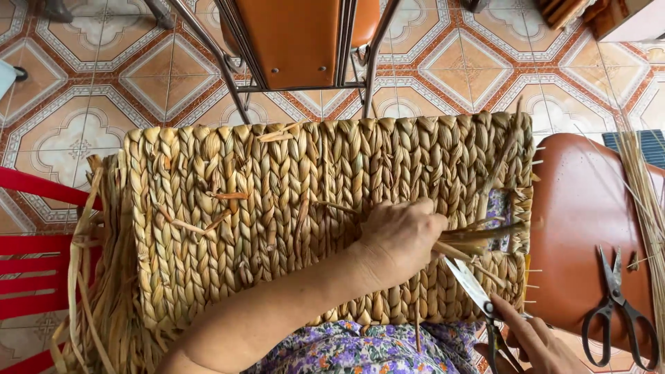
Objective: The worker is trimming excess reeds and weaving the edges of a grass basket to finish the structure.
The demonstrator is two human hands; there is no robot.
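The woven straw panel (pixel 277 221) lies flat across the person's lap, its far edge toward the orange chair (pixel 305 41) on the tiled floor (pixel 83 104). No package, label or sign is visible. The left hand (pixel 402 239) rests curled on the panel near its right edge, fingers pinched on a bundle of loose straw ends (pixel 485 234). The right hand (pixel 537 343) grips the handles of 1 pair of scissors (pixel 474 291); the blades stand open beside the bundle. A 2nd pair of black scissors (pixel 616 305) lies on the brown stool (pixel 575 208). The right hand is partly cut off by the frame's lower edge.
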